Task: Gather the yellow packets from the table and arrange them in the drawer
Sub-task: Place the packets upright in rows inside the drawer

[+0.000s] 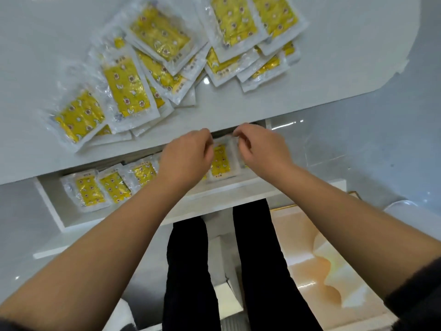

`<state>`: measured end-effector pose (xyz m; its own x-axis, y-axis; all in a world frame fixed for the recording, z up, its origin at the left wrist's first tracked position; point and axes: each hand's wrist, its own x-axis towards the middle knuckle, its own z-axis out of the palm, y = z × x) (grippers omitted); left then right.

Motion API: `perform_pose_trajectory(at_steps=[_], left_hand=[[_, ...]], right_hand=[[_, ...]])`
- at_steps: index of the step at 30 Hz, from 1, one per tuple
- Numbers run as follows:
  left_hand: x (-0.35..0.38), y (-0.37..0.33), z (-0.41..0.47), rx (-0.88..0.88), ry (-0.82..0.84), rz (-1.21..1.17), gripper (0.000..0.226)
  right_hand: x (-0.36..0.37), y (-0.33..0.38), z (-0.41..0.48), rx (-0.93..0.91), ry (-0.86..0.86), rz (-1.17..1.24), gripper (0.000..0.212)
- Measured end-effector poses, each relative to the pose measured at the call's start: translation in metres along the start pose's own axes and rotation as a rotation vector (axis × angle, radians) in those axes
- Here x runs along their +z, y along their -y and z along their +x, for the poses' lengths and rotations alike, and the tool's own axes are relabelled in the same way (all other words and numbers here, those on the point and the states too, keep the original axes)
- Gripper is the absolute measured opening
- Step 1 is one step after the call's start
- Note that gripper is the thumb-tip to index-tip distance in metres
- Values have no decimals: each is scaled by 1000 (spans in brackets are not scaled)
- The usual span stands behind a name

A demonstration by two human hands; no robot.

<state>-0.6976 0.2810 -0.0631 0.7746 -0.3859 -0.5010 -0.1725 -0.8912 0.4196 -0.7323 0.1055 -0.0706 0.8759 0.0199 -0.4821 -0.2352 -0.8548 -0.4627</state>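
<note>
Several yellow packets in clear wrappers lie in a loose pile (148, 65) on the white table (310, 68). Below its front edge an open white drawer (55, 211) holds a row of packets (89, 187) side by side. My left hand (186, 161) and my right hand (260, 149) are both over the drawer's right part. Each pinches an upper corner of one yellow packet (222, 161), which stands between them in the row. Packets under my left hand are hidden.
My legs in black trousers (191, 271) stand in front of the drawer. A beige glossy floor (310, 271) shows at the lower right. The table's right part has a curved edge (405, 60).
</note>
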Motion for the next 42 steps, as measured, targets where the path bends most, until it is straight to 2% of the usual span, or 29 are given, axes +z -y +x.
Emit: perform_pose_trajectory(at_steps=[4, 8, 11, 13, 15, 17, 21, 24, 28, 32, 34, 35, 37, 40, 42], left_hand=[[-31, -40, 36, -28, -121, -93, 10], [-42, -62, 84, -49, -258, -103, 12], [-47, -71, 113, -41, -370, 13, 27], [-49, -75, 129, -66, -359, 68, 45], [-49, -76, 141, -111, -262, 98, 64], [-46, -74, 149, -153, -177, 146, 73], [-46, -75, 156, -124, -257, 234, 60], [-45, -71, 160, -7, -297, 279, 52], [-38, -67, 157, 130, -288, 179, 51], [-35, -72, 146, 220, -236, 71, 48], [-41, -70, 141, 188, -203, -64, 51], [-45, -65, 141, 154, -219, -109, 50], [-52, -55, 144, 93, -241, -36, 56], [-60, -49, 147, 65, -40, 169, 86], [-58, -51, 147, 79, 23, 258, 93]], right_hand=[[-50, -11, 21, 38, -120, 124, 20], [-82, -29, 57, 47, -212, 134, 18], [-98, -41, 82, 80, -316, 142, 17], [-110, -44, 95, 119, -361, 166, 24], [-118, -45, 110, 174, -340, 196, 35], [-123, -44, 127, 240, -265, 267, 43], [-136, -40, 156, 351, -148, 335, 46], [-141, -38, 171, 365, -95, 355, 36], [-142, -36, 181, 414, -91, 489, 25], [-138, -37, 177, 422, -29, 583, 57], [-137, -37, 174, 427, -32, 586, 65], [-138, -39, 174, 429, -43, 613, 59], [-146, -42, 170, 428, -60, 703, 35], [-159, -50, 161, 442, -29, 836, 11], [-164, -56, 155, 465, 13, 905, 9]])
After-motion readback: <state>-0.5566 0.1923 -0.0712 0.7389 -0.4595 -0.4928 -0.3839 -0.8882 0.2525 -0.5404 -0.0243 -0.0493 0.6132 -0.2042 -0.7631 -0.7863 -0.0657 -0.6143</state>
